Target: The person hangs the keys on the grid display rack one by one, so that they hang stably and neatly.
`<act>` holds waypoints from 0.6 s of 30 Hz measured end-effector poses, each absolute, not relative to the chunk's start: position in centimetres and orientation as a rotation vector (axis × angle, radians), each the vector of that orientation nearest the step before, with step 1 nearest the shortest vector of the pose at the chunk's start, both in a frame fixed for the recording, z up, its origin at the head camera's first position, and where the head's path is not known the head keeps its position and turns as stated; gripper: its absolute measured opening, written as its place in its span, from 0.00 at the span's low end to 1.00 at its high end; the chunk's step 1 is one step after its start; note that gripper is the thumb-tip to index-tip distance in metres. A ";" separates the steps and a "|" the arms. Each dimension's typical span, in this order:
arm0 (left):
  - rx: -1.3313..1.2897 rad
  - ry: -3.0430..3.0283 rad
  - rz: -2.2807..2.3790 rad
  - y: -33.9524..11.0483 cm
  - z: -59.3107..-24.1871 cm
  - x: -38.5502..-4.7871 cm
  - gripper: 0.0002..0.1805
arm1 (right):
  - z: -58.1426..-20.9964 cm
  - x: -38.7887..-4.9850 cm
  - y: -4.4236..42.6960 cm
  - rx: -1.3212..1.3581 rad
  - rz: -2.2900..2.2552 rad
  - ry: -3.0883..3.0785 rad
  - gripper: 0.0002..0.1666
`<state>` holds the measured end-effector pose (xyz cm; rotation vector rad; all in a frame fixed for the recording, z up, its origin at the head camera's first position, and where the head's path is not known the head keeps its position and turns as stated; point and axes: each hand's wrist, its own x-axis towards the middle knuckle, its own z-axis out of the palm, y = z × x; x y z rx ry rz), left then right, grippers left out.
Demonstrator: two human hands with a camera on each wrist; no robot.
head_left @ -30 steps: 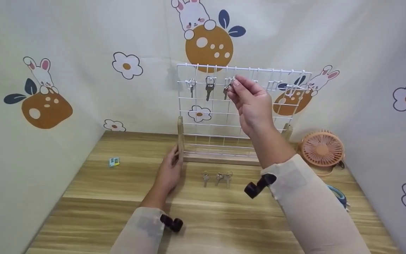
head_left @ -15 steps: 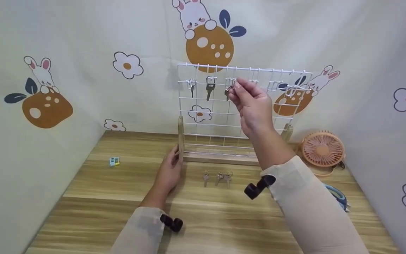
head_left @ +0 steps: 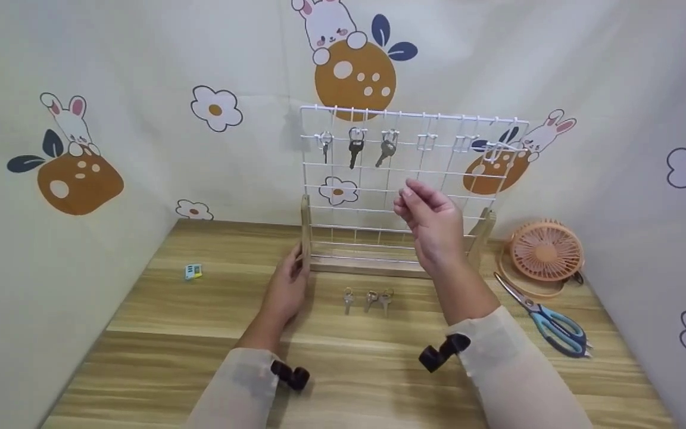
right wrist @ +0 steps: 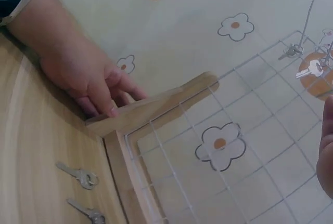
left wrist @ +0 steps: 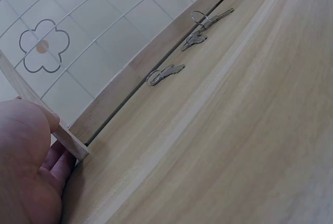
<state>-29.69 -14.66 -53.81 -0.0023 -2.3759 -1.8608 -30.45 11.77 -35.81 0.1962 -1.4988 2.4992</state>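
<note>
My left hand (head_left: 287,290) grips the wooden side post (head_left: 305,229) of the white wire rack (head_left: 379,210); in the right wrist view its thumb and fingers lie on the wooden base (right wrist: 151,107). Three keys hang from hooks in the rack's upper row: a small key (head_left: 326,150), a dark key (head_left: 355,152) and a tilted silver key (head_left: 386,150). My right hand (head_left: 436,229) is in front of the rack, below and right of the silver key, fingers relaxed and nothing visible in them. On the table in front of the rack lie three keys with rings (head_left: 348,301).
White hooks (head_left: 426,142) sit on the rack's upper right. An orange fan (head_left: 545,251) and blue-handled scissors (head_left: 548,319) are on the table's right side. A small blue and yellow item (head_left: 193,272) lies at the left. Patterned cloth walls surround the table.
My right hand has come away from the third hanging key and moved down, leaving that key on its hook. The scissors are now fully in view. My left hand has stayed put.
</note>
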 end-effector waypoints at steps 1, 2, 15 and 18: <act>0.000 -2.378 -1.874 -14.7 -53.8 -29.7 0.34 | -36.6 -30.3 12.0 0.199 2.503 -1.510 0.10; -0.001 -2.384 -1.880 -14.8 -53.8 -29.7 0.35 | -37.4 -30.1 12.2 0.197 2.510 -1.520 0.11; -0.005 -2.396 -1.863 -14.9 -53.9 -29.9 0.35 | -46.5 -29.4 15.0 0.035 2.528 -1.767 0.09; 0.004 -2.400 -1.845 -15.0 -53.9 -29.9 0.34 | -48.1 -29.8 15.3 -0.043 2.517 -1.809 0.09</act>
